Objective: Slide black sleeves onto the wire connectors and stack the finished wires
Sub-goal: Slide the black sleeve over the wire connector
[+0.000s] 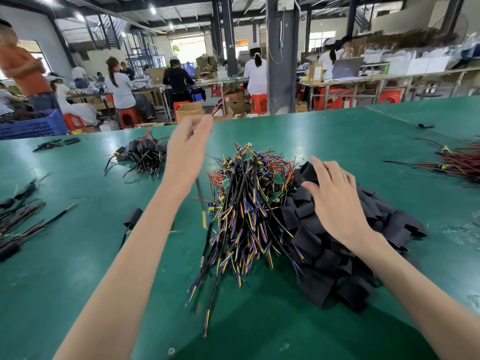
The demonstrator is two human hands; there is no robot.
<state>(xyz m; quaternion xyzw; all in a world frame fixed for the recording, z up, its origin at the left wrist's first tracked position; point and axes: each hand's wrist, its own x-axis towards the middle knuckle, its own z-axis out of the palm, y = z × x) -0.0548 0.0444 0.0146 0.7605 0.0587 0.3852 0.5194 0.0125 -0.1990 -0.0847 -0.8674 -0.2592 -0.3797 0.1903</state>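
Note:
My left hand [187, 149] is raised above the green table [78, 268] and pinches one wire [200, 194]. That wire hangs down past my wrist, and its red leads stick out above my fingers. A big heap of unsleeved wires [246, 203] with small green boards lies in the middle. To its right is a pile of black sleeves [350, 245]. My right hand [335, 196] rests on that pile, thumb and fingers round one black sleeve [308, 173] at the pile's top. A stack of sleeved wires [145, 154] sits at the back left.
A single sleeved wire [131, 219] lies left of my left forearm. More wire bundles lie at the left edge [18, 216] and far right [457, 165]. A blue crate [33, 126] stands beyond the table's far left edge. People work at benches behind.

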